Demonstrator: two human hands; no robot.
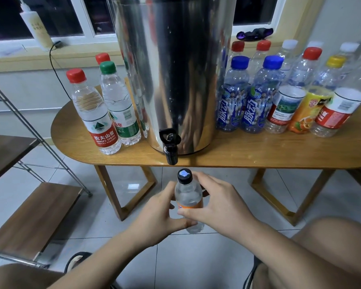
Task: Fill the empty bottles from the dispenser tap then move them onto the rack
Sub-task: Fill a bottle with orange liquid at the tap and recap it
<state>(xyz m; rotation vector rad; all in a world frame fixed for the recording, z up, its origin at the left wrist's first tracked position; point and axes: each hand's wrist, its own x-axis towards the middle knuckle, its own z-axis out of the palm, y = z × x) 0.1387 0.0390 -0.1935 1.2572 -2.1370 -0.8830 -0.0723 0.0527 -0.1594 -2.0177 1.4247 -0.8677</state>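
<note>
Left hand (154,213) and right hand (220,203) grip black-capped clear plastic bottle (188,193) below black dispenser tap (171,152); seemingly empty. Next: remove cap, align mouth.

Open air below the tap (171,152); bottles (246,94) crowd the dispenser (173,69).

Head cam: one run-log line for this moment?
bottle: black cap on, held low in front of tap | left hand: grips bottle | right hand: grips bottle | fill: cannot tell
</note>
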